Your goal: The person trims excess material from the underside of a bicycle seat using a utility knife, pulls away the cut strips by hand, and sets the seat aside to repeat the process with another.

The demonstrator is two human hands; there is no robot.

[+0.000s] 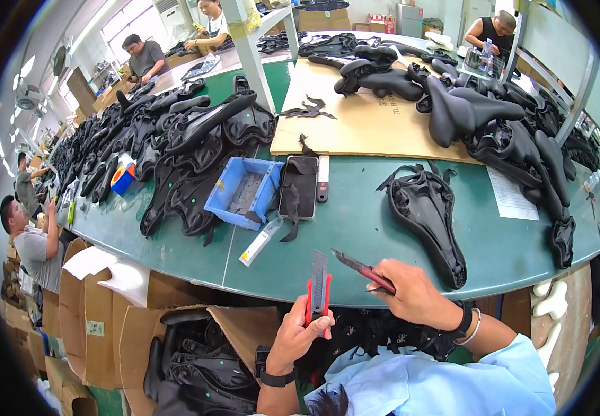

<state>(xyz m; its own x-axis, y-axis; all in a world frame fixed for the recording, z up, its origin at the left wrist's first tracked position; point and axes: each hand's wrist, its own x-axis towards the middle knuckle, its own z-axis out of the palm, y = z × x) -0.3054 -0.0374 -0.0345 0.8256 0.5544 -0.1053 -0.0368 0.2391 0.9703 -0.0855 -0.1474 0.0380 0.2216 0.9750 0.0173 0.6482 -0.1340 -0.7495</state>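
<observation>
A: Knife [319,288] in left hand [298,335]? 
B: Red plastic body, dull grey metal blade. Right hand [414,295] holds a thin tool [362,269], red w/ dark metal tip.
A: Table [355,222]? 
B: Smooth green top, slight sheen. Saddle [428,218] on it: black, matt underside, plastic-looking. Bin [243,191] is blue plastic. Sheet [362,125] is matt brown cardboard, boxes [106,326] too.

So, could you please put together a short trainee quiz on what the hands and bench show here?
1. True or false: the left hand holds a red utility knife with its blade extended.
2. What does the right hand grip? A) pliers B) tape roll C) phone
3. Fill in: the blue bin stands on the ____ table.

Key: 1 true; 2 A, the pliers; 3 green.
</observation>
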